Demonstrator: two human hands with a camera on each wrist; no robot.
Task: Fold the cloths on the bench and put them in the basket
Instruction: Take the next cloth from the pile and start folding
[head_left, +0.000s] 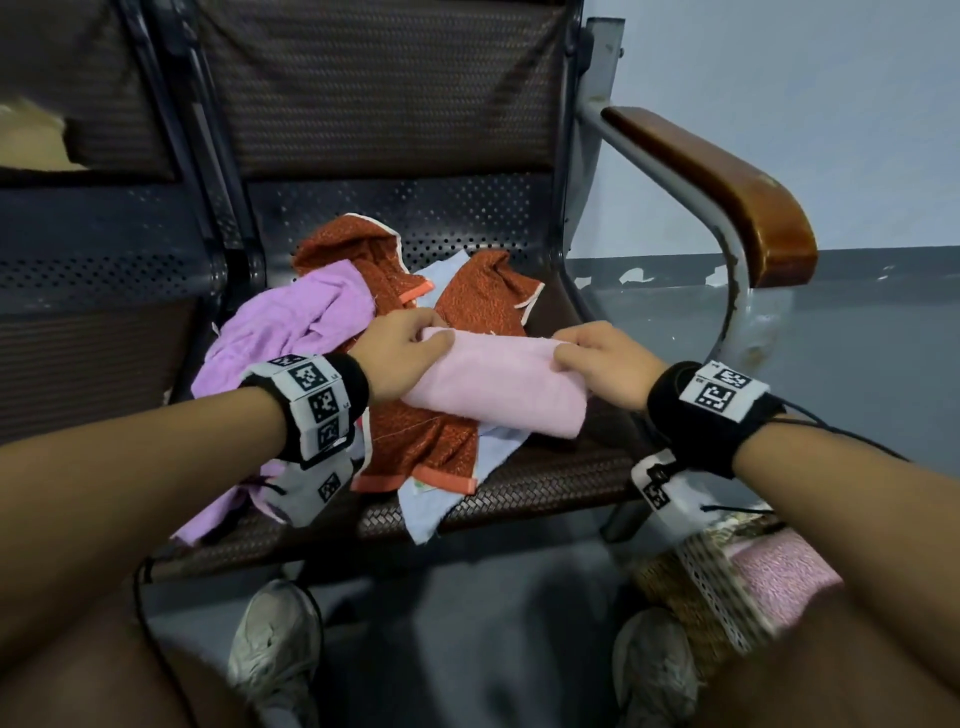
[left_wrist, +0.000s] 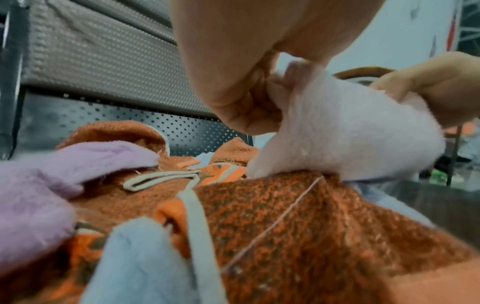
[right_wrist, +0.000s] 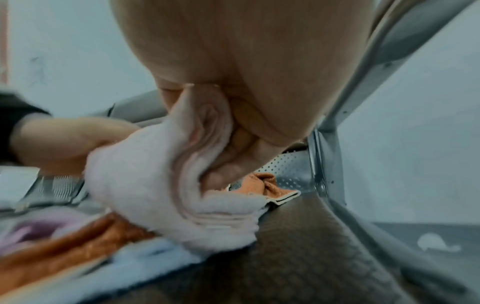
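Head view, near first: basket (head_left: 727, 587) by my right knee. Left hand (head_left: 402, 351) and right hand (head_left: 597, 358) each pinch an end of the folded pink cloth (head_left: 493, 384) over the surface (head_left: 545, 483); I'd keep edges lined up before lowering it.

Five cloths on the bench (head_left: 545, 483): one pink cloth (head_left: 498, 384), one purple cloth (head_left: 291, 332), two rust cloths (head_left: 363, 254) (head_left: 488, 296), one blue cloth (head_left: 441, 499). One basket (head_left: 691, 587), near right. Two shoes (head_left: 275, 639) (head_left: 654, 670).
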